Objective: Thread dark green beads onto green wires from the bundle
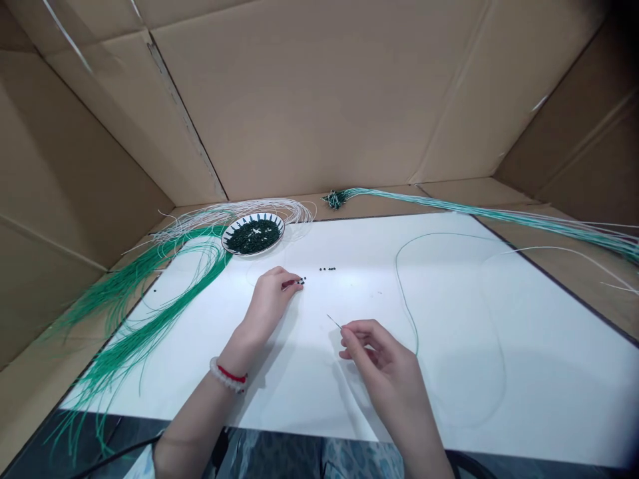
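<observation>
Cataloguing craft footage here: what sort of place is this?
Likely a makeshift beadwork station: a white work surface inside cardboard walls, a plate of dark green beads, and bundles of green cords.

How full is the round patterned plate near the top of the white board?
Mostly full: small dark green beads cover the middle of the white, black-patterned plate, leaving only its rim and a few small pale gaps showing.
</observation>
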`<state>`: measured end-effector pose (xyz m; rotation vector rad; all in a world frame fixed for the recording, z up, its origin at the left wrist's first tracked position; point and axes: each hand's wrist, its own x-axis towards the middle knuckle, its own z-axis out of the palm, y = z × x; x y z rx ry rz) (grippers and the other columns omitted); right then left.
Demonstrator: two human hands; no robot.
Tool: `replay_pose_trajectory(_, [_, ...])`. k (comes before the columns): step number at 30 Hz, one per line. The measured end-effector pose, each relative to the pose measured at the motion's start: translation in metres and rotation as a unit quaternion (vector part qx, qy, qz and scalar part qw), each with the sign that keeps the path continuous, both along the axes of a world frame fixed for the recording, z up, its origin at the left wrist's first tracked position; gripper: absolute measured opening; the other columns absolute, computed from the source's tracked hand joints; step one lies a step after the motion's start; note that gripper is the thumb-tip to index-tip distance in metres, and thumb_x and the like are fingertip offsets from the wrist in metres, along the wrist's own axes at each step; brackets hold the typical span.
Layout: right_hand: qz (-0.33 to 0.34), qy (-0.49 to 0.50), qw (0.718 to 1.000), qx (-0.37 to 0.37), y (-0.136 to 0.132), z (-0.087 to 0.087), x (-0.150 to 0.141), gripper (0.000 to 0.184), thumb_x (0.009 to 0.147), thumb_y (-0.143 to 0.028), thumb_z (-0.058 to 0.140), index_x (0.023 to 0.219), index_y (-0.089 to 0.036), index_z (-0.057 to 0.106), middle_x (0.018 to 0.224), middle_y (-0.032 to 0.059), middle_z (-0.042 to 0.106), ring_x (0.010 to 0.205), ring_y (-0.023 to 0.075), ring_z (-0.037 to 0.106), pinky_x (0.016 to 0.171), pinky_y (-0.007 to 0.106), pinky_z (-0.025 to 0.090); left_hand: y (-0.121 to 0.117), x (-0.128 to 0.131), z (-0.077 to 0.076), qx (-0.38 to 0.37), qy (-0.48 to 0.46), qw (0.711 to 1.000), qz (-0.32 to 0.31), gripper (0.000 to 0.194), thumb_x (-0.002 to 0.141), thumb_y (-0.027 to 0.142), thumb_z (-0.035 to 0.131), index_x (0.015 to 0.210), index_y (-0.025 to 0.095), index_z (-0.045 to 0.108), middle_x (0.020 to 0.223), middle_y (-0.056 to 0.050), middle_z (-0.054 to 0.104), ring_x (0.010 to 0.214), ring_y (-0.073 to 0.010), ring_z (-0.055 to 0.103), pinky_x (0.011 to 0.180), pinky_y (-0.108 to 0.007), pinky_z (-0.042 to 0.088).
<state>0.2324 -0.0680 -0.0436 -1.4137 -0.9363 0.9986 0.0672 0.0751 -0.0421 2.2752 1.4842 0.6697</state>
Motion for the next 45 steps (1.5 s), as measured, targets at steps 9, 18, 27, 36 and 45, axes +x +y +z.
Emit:
replay_pose_trajectory(9, [0.024, 0.014, 0.999, -0.025, 0.001, -0.007, 0.003, 0.032, 0.091, -0.053, 0.063, 0.082, -0.023, 0.068, 0.080, 0.0027, 0.064, 0.075, 0.0209, 0.064, 0.073, 0.034, 0.058, 0.010, 0.002, -0.010, 0.016, -0.022, 0.999, -0.020, 0.013, 0.099, 0.028, 0.068, 0.093, 0.016, 0.072, 0.096, -0.003, 0.075, 0.089, -0.0203, 0.072, 0.086, -0.042, 0.060])
replay_pose_trajectory(18, [0.022, 0.006, 0.998, -0.054, 0.001, 0.001, 0.001, 0.028, 0.092, -0.050, 0.060, 0.081, -0.024, 0.064, 0.078, -0.0003, 0.058, 0.073, 0.0192, 0.055, 0.074, 0.035, 0.052, 0.003, 0.007, 0.001, -0.075, -0.112, 0.991, -0.002, 0.008, 0.093, 0.019, 0.069, 0.086, 0.017, 0.071, 0.091, -0.003, 0.069, 0.088, -0.0217, 0.064, 0.089, -0.042, 0.050])
replay_pose_trajectory(27, [0.022, 0.052, 0.998, -0.037, 0.003, 0.015, -0.002, 0.025, 0.090, -0.047, 0.067, 0.078, -0.025, 0.063, 0.067, -0.0062, 0.051, 0.059, 0.0117, 0.051, 0.061, 0.023, 0.045, -0.064, 0.001, 0.031, -0.354, -0.324, 0.877, 0.026, 0.029, 0.085, 0.045, 0.069, 0.080, 0.017, 0.071, 0.069, -0.001, 0.060, 0.069, -0.0164, 0.053, 0.067, -0.028, 0.042])
replay_pose_trajectory(36, [0.069, 0.151, 0.986, 0.007, 0.006, 0.024, -0.029, 0.019, 0.090, -0.033, 0.072, 0.075, -0.025, 0.063, 0.088, -0.0014, 0.074, 0.078, 0.0138, 0.070, 0.079, 0.022, 0.057, -0.087, -0.017, 0.017, -0.428, -0.505, 0.748, 0.045, 0.027, 0.074, 0.044, 0.090, 0.076, 0.019, 0.080, 0.065, 0.001, 0.066, 0.068, -0.0126, 0.055, 0.065, -0.021, 0.041])
replay_pose_trajectory(45, [0.085, 0.222, 0.971, -0.010, 0.007, 0.022, -0.040, 0.035, 0.082, -0.044, 0.084, 0.069, -0.023, 0.060, 0.088, -0.0005, 0.077, 0.074, 0.0123, 0.074, 0.075, 0.019, 0.059, -0.092, -0.029, 0.021, -0.427, -0.527, 0.733, 0.046, 0.022, 0.075, 0.039, 0.092, 0.076, 0.020, 0.081, 0.069, 0.001, 0.070, 0.069, -0.0116, 0.058, 0.064, -0.018, 0.044])
